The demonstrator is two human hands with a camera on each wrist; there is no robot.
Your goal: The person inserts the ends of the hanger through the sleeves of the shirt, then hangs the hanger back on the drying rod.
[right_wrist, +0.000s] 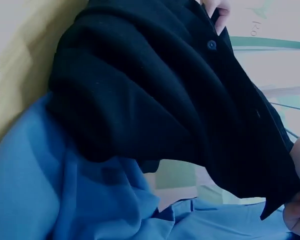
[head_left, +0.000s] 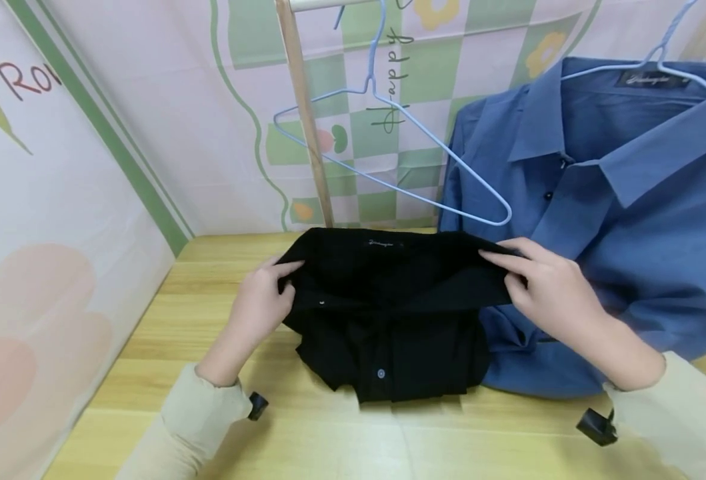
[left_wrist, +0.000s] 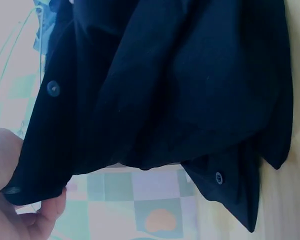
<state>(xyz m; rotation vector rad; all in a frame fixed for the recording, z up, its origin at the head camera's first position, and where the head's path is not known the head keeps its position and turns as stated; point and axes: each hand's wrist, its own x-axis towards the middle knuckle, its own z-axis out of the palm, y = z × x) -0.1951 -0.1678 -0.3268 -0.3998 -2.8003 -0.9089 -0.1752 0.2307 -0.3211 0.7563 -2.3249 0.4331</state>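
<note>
A black garment (head_left: 425,353) with a neck label and buttons, apparently a shirt, is spread between the two hands above the wooden table. My left hand (head_left: 263,297) pinches its left upper edge, thumb and fingers on either side of the cloth. On the opposite side my right hand (head_left: 551,283) grips the other upper edge the same way. The cloth hangs in folds below, and a button (left_wrist: 53,88) shows on its front band in the left wrist view. In the right wrist view the black cloth (right_wrist: 140,85) hangs in front of blue fabric.
Behind the garment a light-blue wire hanger (head_left: 431,137) hangs from a rack with a wooden post (head_left: 307,113). At the right, a blue collared shirt (head_left: 509,187) hangs on another hanger, its lower part on the table (head_left: 167,333). A patterned cloth backdrop (head_left: 239,167) stands behind.
</note>
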